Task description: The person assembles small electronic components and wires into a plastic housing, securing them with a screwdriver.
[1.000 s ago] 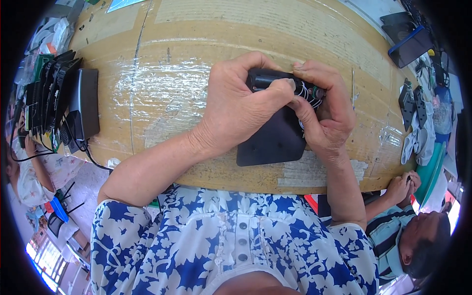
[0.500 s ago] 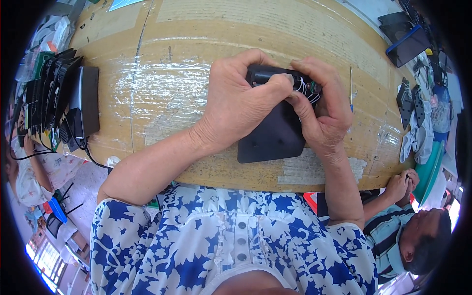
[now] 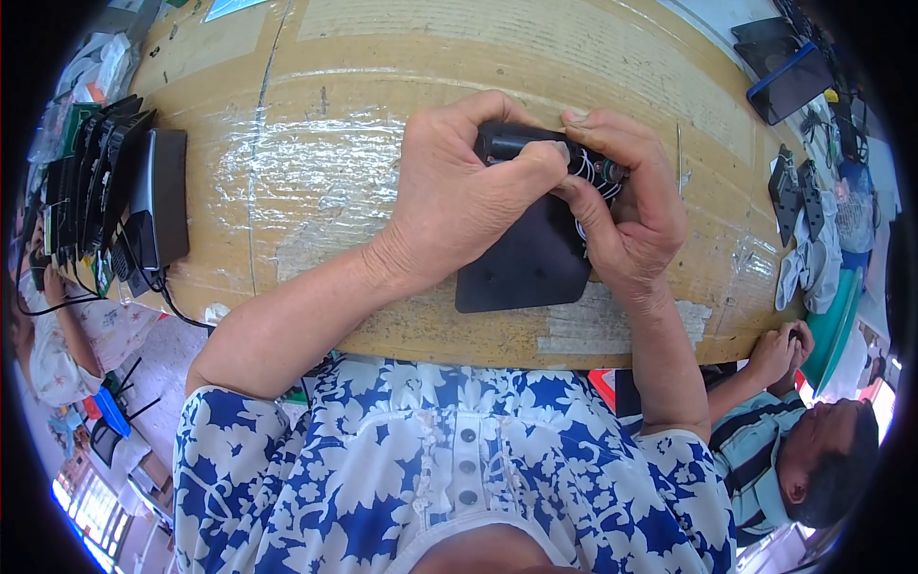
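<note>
Both hands are closed on a black device with a rounded, tube-like housing above the table. My left hand grips its left part, the thumb lying along the front of the housing. My right hand wraps round the right end, where thin white wires and small round parts show. The thumb and fingertips of that hand pinch close to the wires; what exactly they press is hidden. Below the housing a flat black plate reaches toward me; whether it joins the housing is hidden by my hands.
A cardboard-covered table lies under everything. At the left stand several upright black panels beside a dark box with cables. A blue-edged dark device and white gloves lie at the right. Another person's hands are at the lower right.
The housing has tilted slightly in my hands, and the white wires sit a little differently near my right thumb. The grip of both hands is nearly the same.
</note>
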`<state>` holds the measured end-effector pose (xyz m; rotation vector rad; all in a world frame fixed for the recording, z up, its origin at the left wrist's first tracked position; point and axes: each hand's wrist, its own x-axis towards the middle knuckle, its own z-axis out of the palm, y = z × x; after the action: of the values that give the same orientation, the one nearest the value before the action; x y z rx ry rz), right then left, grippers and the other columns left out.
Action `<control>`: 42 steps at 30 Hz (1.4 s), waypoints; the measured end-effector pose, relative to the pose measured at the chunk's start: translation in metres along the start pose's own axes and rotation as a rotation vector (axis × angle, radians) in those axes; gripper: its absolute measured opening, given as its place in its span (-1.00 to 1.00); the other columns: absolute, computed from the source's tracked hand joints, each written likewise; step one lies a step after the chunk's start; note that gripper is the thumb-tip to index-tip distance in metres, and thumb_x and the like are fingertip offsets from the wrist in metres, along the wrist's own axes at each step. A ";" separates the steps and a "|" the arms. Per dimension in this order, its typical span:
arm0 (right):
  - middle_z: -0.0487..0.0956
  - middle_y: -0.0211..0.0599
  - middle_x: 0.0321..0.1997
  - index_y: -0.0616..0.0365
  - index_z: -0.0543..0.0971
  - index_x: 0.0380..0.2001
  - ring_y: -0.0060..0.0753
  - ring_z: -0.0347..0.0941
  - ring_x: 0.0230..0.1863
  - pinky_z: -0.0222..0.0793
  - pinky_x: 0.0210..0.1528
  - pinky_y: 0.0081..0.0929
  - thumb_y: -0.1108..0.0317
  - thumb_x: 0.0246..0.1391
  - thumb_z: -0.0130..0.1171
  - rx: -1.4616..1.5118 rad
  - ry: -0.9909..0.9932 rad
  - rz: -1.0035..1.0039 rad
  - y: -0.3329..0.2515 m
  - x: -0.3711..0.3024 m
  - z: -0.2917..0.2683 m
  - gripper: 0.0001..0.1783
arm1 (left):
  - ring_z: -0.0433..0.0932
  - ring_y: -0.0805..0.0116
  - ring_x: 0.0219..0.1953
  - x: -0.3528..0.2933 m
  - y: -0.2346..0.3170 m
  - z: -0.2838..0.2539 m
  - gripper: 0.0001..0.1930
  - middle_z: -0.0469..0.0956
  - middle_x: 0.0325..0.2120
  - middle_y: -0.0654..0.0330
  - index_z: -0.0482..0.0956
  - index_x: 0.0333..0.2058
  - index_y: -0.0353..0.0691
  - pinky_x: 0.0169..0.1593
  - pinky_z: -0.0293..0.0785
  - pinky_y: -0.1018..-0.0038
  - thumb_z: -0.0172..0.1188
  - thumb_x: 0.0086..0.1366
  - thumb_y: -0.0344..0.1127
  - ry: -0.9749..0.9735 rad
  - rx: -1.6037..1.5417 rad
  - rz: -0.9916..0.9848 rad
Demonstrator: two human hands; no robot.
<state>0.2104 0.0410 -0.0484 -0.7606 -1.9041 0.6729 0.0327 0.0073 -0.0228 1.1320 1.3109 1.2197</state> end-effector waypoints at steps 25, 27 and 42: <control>0.63 -0.09 -0.24 0.32 0.62 -0.23 -0.23 0.58 -0.23 0.49 -0.19 -0.45 0.65 -0.15 0.27 0.025 0.025 0.028 -0.022 0.009 -0.016 -0.69 | 0.48 0.67 -0.52 -0.014 0.012 -0.001 -0.86 0.55 -0.59 0.33 0.59 -0.37 -0.31 -0.44 0.43 0.65 0.32 0.17 -0.38 -0.045 0.122 0.149; 0.63 -0.08 -0.24 0.32 0.62 -0.22 -0.23 0.59 -0.25 0.49 -0.21 -0.46 0.65 -0.12 0.27 -0.017 0.004 -0.024 -0.022 0.009 -0.016 -0.70 | 0.43 0.73 -0.48 -0.016 0.011 -0.003 -0.87 0.55 -0.55 0.40 0.61 -0.33 -0.31 -0.42 0.39 0.71 0.32 0.21 -0.39 -0.071 0.121 0.154; 0.65 -0.06 -0.19 0.33 0.62 -0.19 -0.14 0.62 -0.16 0.52 0.09 -0.10 0.61 0.05 0.24 -0.199 0.020 -0.212 -0.017 0.004 -0.005 -0.78 | 0.45 0.73 -0.49 -0.015 0.011 -0.005 -0.87 0.55 -0.56 0.40 0.62 -0.37 -0.29 -0.42 0.40 0.71 0.33 0.19 -0.36 -0.041 0.068 0.114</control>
<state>0.2098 0.0335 -0.0321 -0.6729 -2.0181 0.3470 0.0294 -0.0073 -0.0110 1.2891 1.2792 1.2355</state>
